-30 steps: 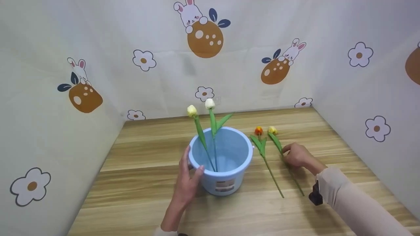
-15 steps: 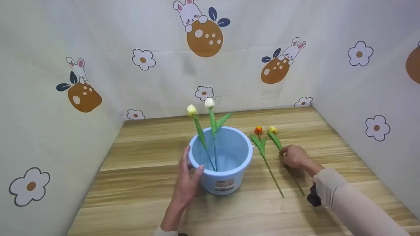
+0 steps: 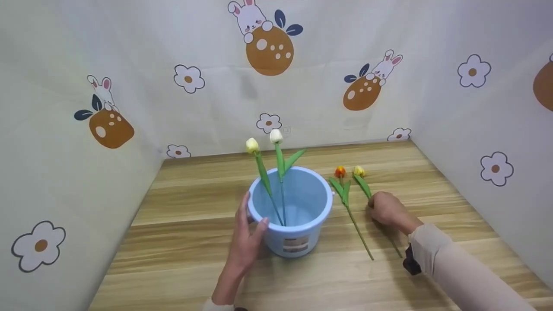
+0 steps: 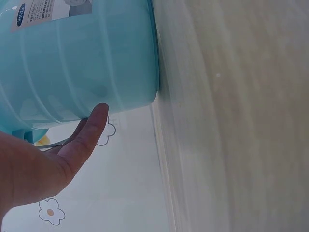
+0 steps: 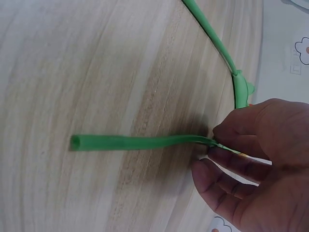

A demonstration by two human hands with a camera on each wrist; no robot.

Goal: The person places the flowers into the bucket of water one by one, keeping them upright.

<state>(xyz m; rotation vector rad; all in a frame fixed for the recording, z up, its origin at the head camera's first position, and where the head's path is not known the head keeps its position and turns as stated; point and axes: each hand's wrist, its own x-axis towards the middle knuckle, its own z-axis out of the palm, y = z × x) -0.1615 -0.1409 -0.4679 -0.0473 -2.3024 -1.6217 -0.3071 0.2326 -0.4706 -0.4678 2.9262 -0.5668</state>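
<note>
A light blue bucket (image 3: 298,237) stands upright on the wooden table, with a pale yellow tulip (image 3: 252,146) and a white tulip (image 3: 276,136) leaning inside it. My left hand (image 3: 246,244) rests against the bucket's left side, thumb near the front rim; its fingers lie nearly straight along the outer wall (image 4: 120,72). Right of the bucket, my right hand (image 3: 386,208) pinches the stem of a yellow tulip (image 3: 359,171) between thumb and fingers. The stem end (image 5: 120,142) points away from the hand. Beside it lies an orange tulip (image 3: 341,172).
The wooden table (image 3: 190,242) meets a patterned cloth wall (image 3: 319,99) at the back, with more cloth at both sides. A small black device (image 3: 411,261) is strapped at the right wrist. The bucket's thin handle (image 4: 57,144) shows behind the left hand.
My right hand has shifted slightly toward me along the yellow tulip's stem, and its fingers have closed more around it. The left hand and the bucket have stayed in place.
</note>
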